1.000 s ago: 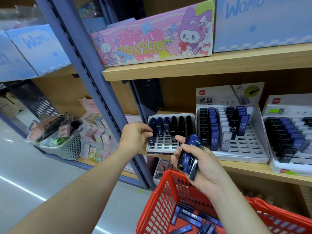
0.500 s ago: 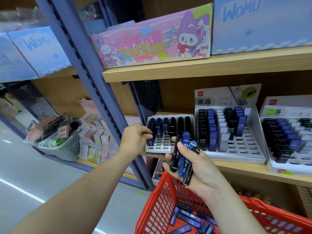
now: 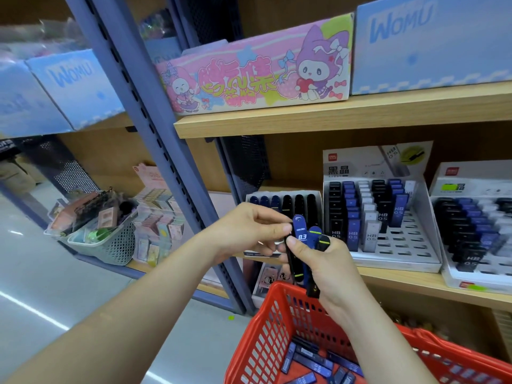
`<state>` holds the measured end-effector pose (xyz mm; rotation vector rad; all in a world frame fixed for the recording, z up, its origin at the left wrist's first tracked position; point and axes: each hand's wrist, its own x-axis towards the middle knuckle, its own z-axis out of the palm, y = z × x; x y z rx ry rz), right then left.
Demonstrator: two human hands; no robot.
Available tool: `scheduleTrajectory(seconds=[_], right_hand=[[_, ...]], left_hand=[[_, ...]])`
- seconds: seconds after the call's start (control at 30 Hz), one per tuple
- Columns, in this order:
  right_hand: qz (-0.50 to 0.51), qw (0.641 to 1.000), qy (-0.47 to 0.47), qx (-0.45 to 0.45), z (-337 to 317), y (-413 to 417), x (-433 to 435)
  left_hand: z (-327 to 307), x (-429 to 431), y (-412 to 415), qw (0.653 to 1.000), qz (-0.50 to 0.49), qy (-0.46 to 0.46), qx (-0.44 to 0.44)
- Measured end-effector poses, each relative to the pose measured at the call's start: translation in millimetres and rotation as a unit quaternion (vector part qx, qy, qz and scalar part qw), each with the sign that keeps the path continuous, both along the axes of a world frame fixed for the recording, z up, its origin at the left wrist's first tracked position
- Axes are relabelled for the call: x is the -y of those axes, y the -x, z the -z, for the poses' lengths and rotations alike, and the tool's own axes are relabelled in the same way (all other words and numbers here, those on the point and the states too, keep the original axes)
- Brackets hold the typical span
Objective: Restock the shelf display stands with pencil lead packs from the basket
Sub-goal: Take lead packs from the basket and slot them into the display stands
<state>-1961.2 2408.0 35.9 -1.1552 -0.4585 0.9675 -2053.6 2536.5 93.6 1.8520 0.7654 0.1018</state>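
Head view: the right hand [image 3: 327, 270] grips a fanned bunch of blue and black pencil lead packs [image 3: 300, 239] upright above the red basket [image 3: 263, 342], which the frame's lower edge cuts off. The left hand [image 3: 249, 231] pinches the top of the bunch between thumb and forefinger; which pack it has is unclear. Both hands hide the front of the small display stand [image 3: 277, 200]. Loose packs [image 3: 310, 363] lie in the basket.

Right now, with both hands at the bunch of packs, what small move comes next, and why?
Probably have the left hand pinch the blue pack marked 03 and slide it up out of the bunch. The right hand grips several packs fanned over the basket, the left fingertips sit at that pack's top, and the small stand behind holds blue packs.
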Motion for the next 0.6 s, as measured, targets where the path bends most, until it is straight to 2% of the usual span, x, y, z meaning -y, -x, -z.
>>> scheduleTrajectory(seconds=[0.07,0.23,0.37,0.47,0.6], right_hand=[[-0.013,1.0,0.002,-0.004,-2,-1,1],[-0.025,0.99,-0.01,-0.137,-1,-12,5],[0.01,0.983,-0.078,-0.164,4,-17,3],[0.049,0.982,-0.105,-0.152,4,-16,1],[0.08,0.985,-0.083,-0.125,7,-16,0]], left_hand=[[0,-1,0,0.999,-0.023,0.026,0.02],[-3,-6,4,0.975,-0.132,0.134,0.118],[-3,-3,4,0.961,-0.181,0.138,0.158],[-3,7,0,0.981,-0.139,0.094,0.093],[0,18,-1,0.998,0.009,0.023,-0.05]])
